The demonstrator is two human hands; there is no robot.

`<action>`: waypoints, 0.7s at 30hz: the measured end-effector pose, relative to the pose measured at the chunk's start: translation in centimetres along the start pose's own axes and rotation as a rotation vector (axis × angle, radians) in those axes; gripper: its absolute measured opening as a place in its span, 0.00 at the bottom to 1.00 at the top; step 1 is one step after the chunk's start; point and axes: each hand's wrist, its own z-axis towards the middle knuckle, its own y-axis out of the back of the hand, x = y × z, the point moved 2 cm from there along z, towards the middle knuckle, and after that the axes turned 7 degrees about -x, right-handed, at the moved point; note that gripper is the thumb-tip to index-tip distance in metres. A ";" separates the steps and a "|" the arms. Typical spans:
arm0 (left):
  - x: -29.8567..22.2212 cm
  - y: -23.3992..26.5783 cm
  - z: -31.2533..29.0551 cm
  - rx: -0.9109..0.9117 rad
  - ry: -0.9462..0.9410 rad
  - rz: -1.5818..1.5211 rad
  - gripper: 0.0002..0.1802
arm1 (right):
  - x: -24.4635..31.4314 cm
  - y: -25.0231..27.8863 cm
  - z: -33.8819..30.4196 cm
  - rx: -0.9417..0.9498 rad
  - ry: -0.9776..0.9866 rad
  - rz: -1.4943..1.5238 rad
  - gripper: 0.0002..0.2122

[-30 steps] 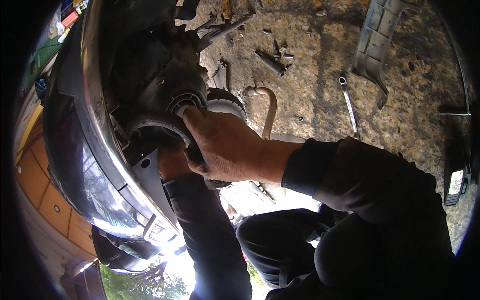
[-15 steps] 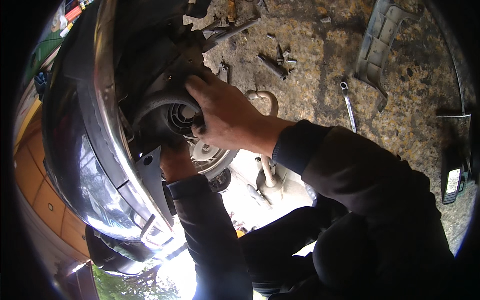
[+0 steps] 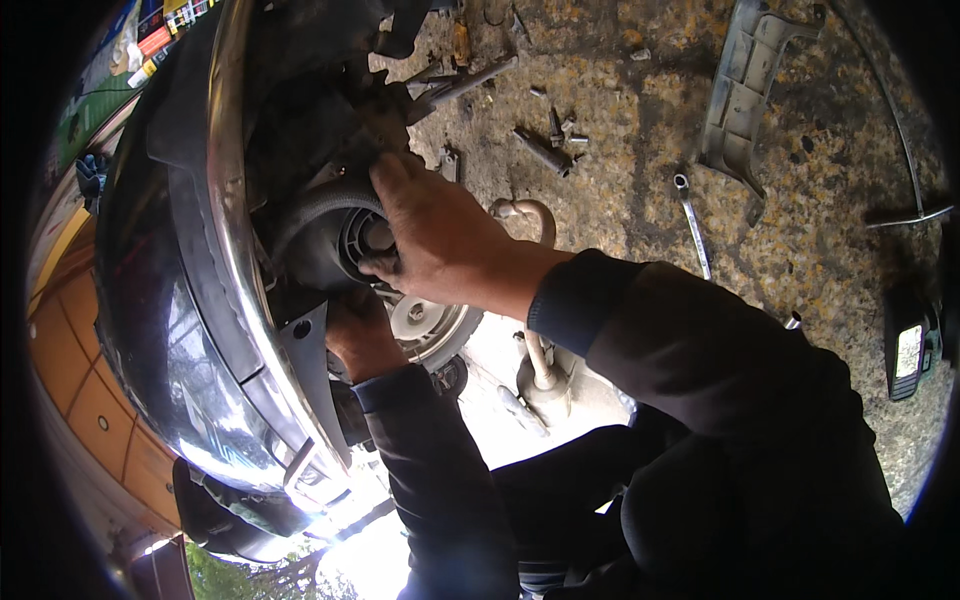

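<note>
A scooter body (image 3: 170, 330), black and glossy with a chrome trim strip (image 3: 235, 250) curving along its edge, fills the left side of the view. Below and to the right of it spreads rough, speckled ground (image 3: 620, 200) scattered with parts and tools.

Tucked against the body sits a dark round duct (image 3: 325, 235) with a ribbed rim and a slotted grille in its mouth. Just below it shows a pale metal wheel (image 3: 430, 325) with a hub at its centre.

The right hand (image 3: 440, 235) lies over the duct's mouth, fingers curled onto the rim and grille; the grip looks closed on the duct, though the fingertips are partly hidden. The left hand (image 3: 358, 335) is under the duct, pressed between it and a grey bracket (image 3: 310, 370); its fingers are hidden, so I cannot tell whether they grip anything. Both arms wear dark sleeves.

On the ground, a grey plastic panel (image 3: 745, 95) lies at the upper right. A spanner (image 3: 692, 225) lies just below the panel. A long bar (image 3: 470, 82) and a few loose bolts (image 3: 545, 150) lie near the top centre. A curved metal hook (image 3: 530, 215) sits just beyond the right wrist. At the far right edge lies a small black box (image 3: 908, 345) with a pale face.
</note>
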 end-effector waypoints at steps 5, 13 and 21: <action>0.6 0.0 -0.2 -0.047 0.011 -0.202 0.09 | -0.2 -0.6 1.6 -0.054 0.043 -0.075 0.30; 0.6 2.4 1.1 -0.015 -0.345 0.413 0.09 | -0.1 -0.5 2.8 0.050 -0.037 -0.142 0.35; 1.6 2.9 0.5 -0.142 -0.076 0.159 0.10 | -1.6 0.5 4.5 0.279 -0.004 -0.265 0.34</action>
